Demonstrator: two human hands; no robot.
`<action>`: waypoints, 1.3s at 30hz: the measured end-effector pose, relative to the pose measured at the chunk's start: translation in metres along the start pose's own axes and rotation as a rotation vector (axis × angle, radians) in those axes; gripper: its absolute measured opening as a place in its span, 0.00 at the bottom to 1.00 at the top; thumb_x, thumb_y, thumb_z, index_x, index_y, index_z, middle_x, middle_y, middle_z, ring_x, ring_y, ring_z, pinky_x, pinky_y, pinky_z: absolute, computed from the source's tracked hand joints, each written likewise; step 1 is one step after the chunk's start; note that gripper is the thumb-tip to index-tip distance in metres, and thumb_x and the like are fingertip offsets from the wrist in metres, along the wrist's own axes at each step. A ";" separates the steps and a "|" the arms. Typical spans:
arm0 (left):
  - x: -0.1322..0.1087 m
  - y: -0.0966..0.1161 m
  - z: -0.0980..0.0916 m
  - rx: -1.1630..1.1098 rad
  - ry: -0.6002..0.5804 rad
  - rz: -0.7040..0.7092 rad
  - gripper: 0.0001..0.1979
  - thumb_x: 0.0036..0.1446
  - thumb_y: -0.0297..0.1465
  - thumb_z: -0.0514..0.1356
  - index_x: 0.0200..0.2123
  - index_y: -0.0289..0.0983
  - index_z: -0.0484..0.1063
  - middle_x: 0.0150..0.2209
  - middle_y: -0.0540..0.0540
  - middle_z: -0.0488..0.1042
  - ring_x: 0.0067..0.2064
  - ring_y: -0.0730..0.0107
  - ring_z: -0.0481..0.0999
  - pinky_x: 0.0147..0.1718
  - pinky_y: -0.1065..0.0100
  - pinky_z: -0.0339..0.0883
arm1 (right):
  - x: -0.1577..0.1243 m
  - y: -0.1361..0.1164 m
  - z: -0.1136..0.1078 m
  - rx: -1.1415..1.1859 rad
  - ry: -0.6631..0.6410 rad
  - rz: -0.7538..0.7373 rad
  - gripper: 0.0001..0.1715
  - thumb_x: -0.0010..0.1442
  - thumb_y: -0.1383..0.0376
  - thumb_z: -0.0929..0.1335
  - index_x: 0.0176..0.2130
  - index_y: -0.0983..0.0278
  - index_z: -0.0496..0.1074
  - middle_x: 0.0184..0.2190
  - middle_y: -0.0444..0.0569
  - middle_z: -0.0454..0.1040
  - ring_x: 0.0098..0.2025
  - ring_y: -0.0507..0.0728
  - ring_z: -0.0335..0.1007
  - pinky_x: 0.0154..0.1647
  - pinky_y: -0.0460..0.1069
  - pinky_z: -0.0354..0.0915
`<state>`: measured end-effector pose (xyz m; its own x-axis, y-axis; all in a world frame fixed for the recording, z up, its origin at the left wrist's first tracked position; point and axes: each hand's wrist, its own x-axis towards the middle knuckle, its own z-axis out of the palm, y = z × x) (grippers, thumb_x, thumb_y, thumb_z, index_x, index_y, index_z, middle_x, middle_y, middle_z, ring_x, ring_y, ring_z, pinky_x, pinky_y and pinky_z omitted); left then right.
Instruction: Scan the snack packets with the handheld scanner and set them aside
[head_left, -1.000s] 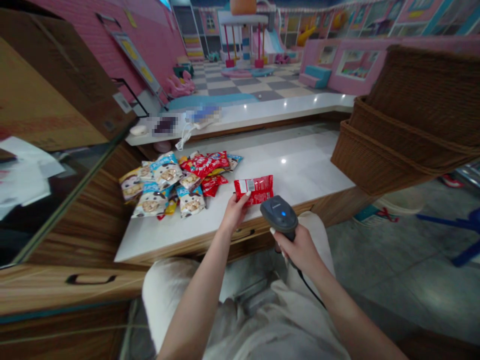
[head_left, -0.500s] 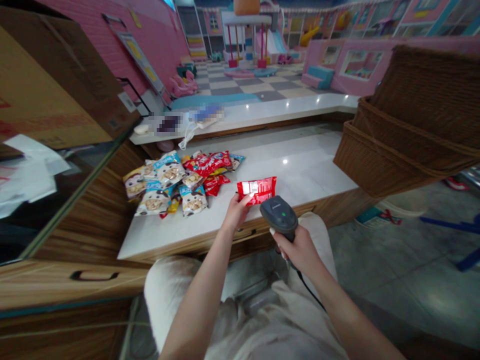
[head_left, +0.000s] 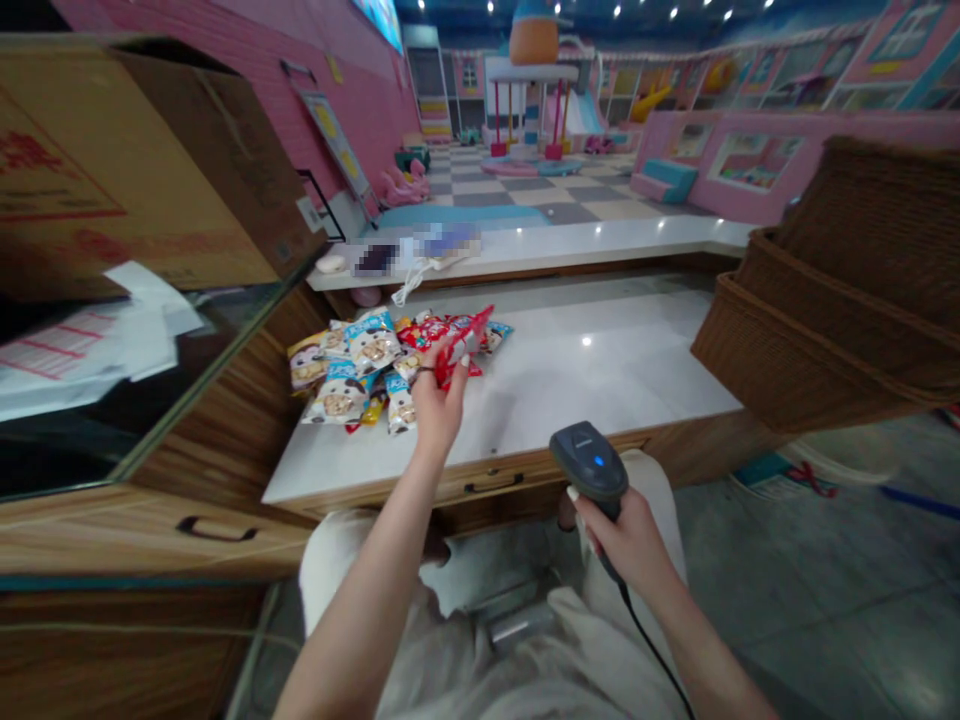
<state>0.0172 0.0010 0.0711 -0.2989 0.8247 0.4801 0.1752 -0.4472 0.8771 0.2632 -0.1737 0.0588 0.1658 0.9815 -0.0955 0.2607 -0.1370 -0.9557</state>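
Red glossy foil packet (head_left: 472, 340), right there at the heap of blue, white, yellow and red snack bags (head_left: 372, 343) on the white worktop (head_left: 562, 375)! It's tilted, and the left hand (head_left: 439, 400) has it gripped between thumb and fingers low down, perhaps to leave most of the foil uncovered; whether it touches the heap, I can't tell. And the right hand (head_left: 626, 530) is wrapped around the handle of a dark-grey plastic scanner (head_left: 587, 460), blue light glowing, probably to leave its head clear, black cable (head_left: 638, 626) trailing below.
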 end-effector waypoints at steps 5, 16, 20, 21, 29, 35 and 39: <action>0.087 -0.005 -0.047 0.198 -0.072 0.125 0.21 0.56 0.48 0.79 0.49 0.47 0.84 0.60 0.40 0.85 0.77 0.42 0.68 0.85 0.38 0.40 | -0.003 0.009 0.007 0.010 -0.044 -0.021 0.22 0.56 0.44 0.74 0.24 0.54 0.69 0.12 0.43 0.67 0.14 0.57 0.66 0.19 0.50 0.64; 0.006 0.020 -0.057 0.153 -0.131 0.076 0.16 0.57 0.46 0.77 0.44 0.47 0.85 0.51 0.39 0.86 0.65 0.41 0.78 0.76 0.46 0.61 | -0.020 -0.002 0.002 -0.026 -0.023 -0.063 0.20 0.54 0.44 0.72 0.23 0.53 0.68 0.11 0.41 0.66 0.14 0.57 0.67 0.19 0.50 0.65; -0.076 0.005 -0.059 0.141 -0.152 -0.122 0.12 0.57 0.40 0.76 0.30 0.44 0.78 0.32 0.45 0.79 0.40 0.55 0.78 0.54 0.56 0.74 | -0.034 -0.007 0.007 0.001 -0.045 -0.048 0.19 0.54 0.44 0.72 0.25 0.54 0.69 0.11 0.40 0.66 0.13 0.57 0.67 0.19 0.49 0.64; -0.090 -0.001 -0.061 0.147 -0.162 -0.168 0.13 0.57 0.39 0.75 0.28 0.44 0.76 0.30 0.47 0.76 0.37 0.57 0.77 0.50 0.58 0.74 | -0.037 -0.008 0.008 0.007 -0.059 -0.041 0.19 0.54 0.44 0.72 0.25 0.54 0.69 0.11 0.40 0.66 0.14 0.57 0.68 0.19 0.49 0.64; -0.123 -0.027 -0.081 0.164 -0.201 -0.324 0.13 0.60 0.44 0.73 0.31 0.43 0.79 0.33 0.45 0.82 0.40 0.51 0.83 0.53 0.53 0.76 | -0.048 -0.004 0.010 0.000 -0.023 -0.083 0.20 0.55 0.45 0.73 0.26 0.53 0.68 0.11 0.40 0.67 0.13 0.58 0.68 0.19 0.50 0.64; -0.107 0.027 -0.079 0.118 -0.066 -0.082 0.18 0.58 0.43 0.77 0.50 0.45 0.84 0.60 0.36 0.83 0.70 0.41 0.78 0.77 0.41 0.61 | -0.048 -0.009 0.010 0.024 -0.064 -0.071 0.22 0.55 0.44 0.75 0.26 0.53 0.68 0.12 0.41 0.69 0.14 0.59 0.71 0.18 0.50 0.66; -0.087 0.083 -0.078 0.233 0.053 0.213 0.17 0.60 0.42 0.77 0.50 0.46 0.83 0.76 0.38 0.70 0.83 0.38 0.58 0.83 0.37 0.46 | -0.038 -0.004 0.009 -0.010 -0.054 -0.117 0.22 0.58 0.44 0.74 0.25 0.54 0.68 0.12 0.41 0.68 0.14 0.57 0.69 0.20 0.50 0.64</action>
<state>-0.0159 -0.1349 0.1027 -0.2799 0.6988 0.6583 0.4475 -0.5117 0.7334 0.2477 -0.2098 0.0637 0.0818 0.9966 0.0016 0.2852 -0.0219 -0.9582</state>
